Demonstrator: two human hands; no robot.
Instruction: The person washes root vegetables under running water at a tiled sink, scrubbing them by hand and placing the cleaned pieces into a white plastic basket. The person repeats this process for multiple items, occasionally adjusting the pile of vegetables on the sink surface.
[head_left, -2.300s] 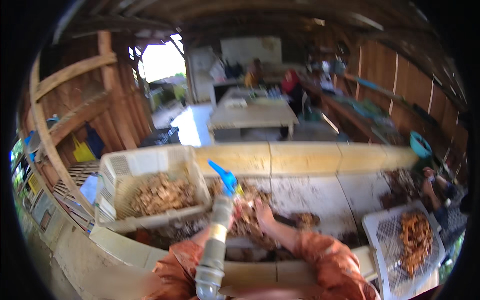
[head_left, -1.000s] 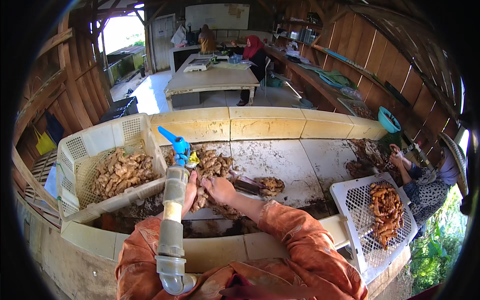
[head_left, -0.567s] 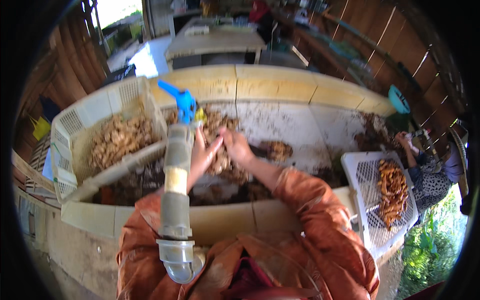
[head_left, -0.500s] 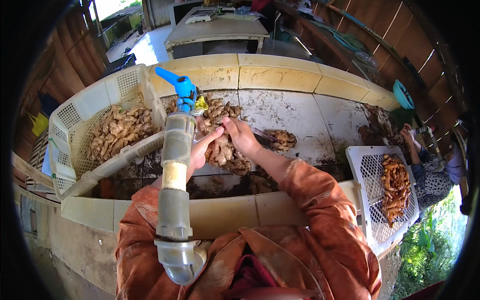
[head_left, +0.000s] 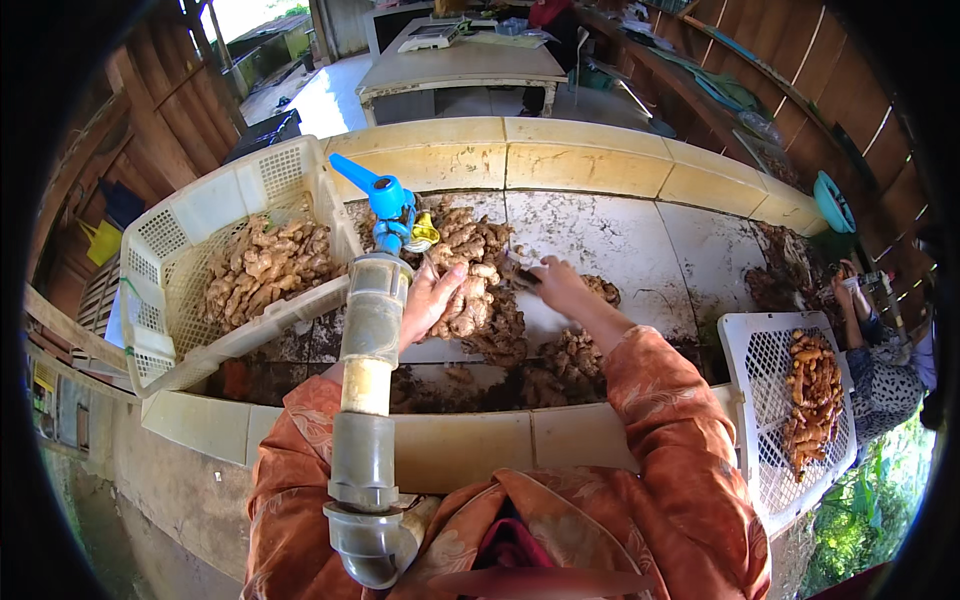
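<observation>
My left hand (head_left: 432,302) is closed around a piece of ginger (head_left: 466,308) at the edge of a ginger heap (head_left: 470,240), its thumb up. Part of this hand is behind the grey pipe. To its right, my right hand (head_left: 562,286) grips a small dark, narrow tool (head_left: 524,277) that points toward the ginger; its exact kind is unclear. More ginger (head_left: 575,360) lies on the dirty tiles by my right wrist, and some shows behind that hand.
A grey pipe (head_left: 376,300) with a blue tap (head_left: 388,200) rises before me. On the left stands a white crate (head_left: 150,345) of ginger; on the right, a white lattice tray (head_left: 745,370) bears ginger. Another person's hand (head_left: 850,285) works at the far right.
My hands were close together at the ginger and are now apart. The right hand has moved right, its tool now pointing left toward the ginger. The whole view has shifted slightly.
</observation>
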